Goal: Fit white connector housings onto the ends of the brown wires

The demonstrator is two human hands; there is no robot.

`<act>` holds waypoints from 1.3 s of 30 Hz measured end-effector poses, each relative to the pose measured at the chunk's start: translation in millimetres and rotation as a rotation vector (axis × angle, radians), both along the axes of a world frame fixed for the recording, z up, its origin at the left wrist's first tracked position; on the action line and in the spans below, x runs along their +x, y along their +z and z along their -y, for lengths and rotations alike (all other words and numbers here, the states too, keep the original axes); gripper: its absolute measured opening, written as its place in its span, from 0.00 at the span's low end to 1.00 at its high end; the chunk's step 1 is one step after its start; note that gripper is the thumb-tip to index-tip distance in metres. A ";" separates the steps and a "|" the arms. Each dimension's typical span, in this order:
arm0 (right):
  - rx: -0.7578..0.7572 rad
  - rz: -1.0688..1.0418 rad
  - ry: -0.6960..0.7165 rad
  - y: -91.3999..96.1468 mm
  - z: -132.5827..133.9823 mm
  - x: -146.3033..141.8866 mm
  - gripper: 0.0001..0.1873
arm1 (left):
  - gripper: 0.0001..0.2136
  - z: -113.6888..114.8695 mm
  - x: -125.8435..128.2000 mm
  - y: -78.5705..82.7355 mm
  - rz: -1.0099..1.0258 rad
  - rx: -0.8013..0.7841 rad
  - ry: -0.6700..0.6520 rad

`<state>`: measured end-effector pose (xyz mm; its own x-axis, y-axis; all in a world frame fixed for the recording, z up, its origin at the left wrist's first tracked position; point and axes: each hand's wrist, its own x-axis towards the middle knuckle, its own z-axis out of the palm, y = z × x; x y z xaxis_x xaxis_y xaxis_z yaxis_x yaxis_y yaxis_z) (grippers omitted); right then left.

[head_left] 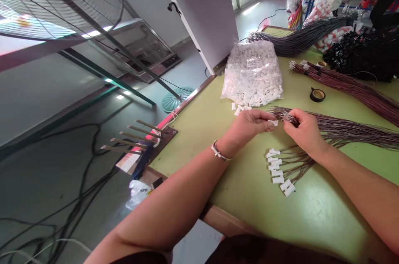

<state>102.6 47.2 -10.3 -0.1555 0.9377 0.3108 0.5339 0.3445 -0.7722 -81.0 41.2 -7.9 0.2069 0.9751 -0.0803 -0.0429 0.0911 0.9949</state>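
My left hand (251,128) pinches a small white plastic connector (273,123) between thumb and fingers. Just to its right, my right hand (304,131) is closed around a small bunch of thin wires with metal terminal ends (287,117). The connector and these terminals are close together; I cannot tell if they touch. Behind my right hand lies a long bundle of brown wires (349,127). Nearer to me, several wires fitted with white connectors (276,172) lie in a row on the green tabletop (243,181).
A clear bag of white connectors (253,73) lies behind my hands, with a few loose ones (238,110) before it. Black tape (317,94), dark red wires (349,89), grey wires (299,35) and black parts (364,54) lie further back. A pronged rack (146,141) sits at the left edge.
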 end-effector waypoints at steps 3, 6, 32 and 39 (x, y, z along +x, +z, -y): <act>0.016 0.011 0.008 0.4 0.5 0.7 0.03 | 0.09 2.7 4.1 -0.7 -0.142 0.196 0.046; 0.022 -0.005 0.011 1.2 1.5 0.8 0.02 | 0.09 3.5 6.0 -3.2 -0.166 0.216 0.075; 0.044 0.024 -0.030 5.2 7.6 2.2 0.01 | 0.11 -1.5 -0.4 -3.9 0.133 -0.072 -0.017; 0.094 0.114 -0.047 3.8 6.3 1.8 0.02 | 0.12 1.6 2.0 -2.5 0.087 -0.042 -0.027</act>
<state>104.4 41.0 -6.5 -0.1514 0.9122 0.3807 0.6337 0.3852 -0.6709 -79.0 39.6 -10.4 0.2406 0.9653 -0.1019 -0.1256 0.1350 0.9829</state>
